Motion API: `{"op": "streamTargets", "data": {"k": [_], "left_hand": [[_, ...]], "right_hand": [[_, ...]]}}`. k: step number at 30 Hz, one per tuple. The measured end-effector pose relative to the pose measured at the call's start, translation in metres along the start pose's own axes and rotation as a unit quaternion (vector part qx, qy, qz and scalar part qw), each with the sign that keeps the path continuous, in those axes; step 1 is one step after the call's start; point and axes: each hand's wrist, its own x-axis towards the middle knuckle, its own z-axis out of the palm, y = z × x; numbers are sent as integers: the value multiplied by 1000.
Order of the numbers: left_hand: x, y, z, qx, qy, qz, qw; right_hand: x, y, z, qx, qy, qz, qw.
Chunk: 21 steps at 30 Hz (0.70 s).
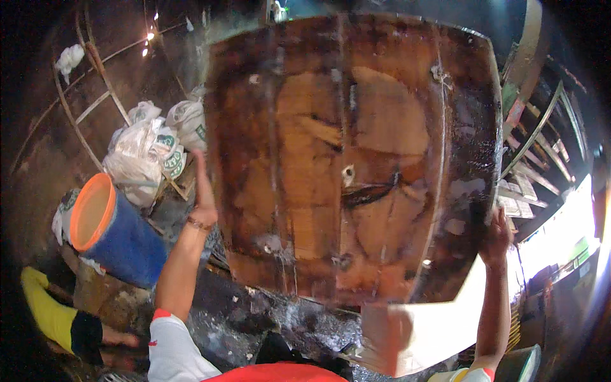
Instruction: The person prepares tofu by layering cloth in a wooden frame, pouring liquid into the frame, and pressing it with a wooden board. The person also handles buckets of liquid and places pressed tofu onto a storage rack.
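Note:
A large, stained brown wooden board (382, 114) stands raised in front of me, marked with seams, dark patches and a small hole near its middle. My left hand (204, 191) lies flat against its left edge, with the fingers pointing up. My right hand (497, 236) is at the lower right edge, its fingers along the rim. The board is between the two hands. Its far side is hidden.
A blue barrel with an orange rim (112, 210) and filled white sacks (138, 157) stand at left. Lower left, a person in a yellow top (52, 310) is nearby. A cardboard box (382, 334) is below the board. Wooden slats (534, 176) lie at right.

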Motion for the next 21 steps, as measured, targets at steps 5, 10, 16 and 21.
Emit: {"op": "streamTargets", "data": {"k": [5,10,16,21], "left_hand": [[50,51,-173,17,62,150,987],[21,49,-260,103,66,-141,982],[5,-36,-403,245,123,-402,874],[48,-139,-545,270,172,-422,848]], "right_hand": [[122,44,133,-248,27,-34,968],[132,195,183,50,-5,269,962],[40,415,236,14,83,446,891],[-24,585,248,109,126,386,907]]}}
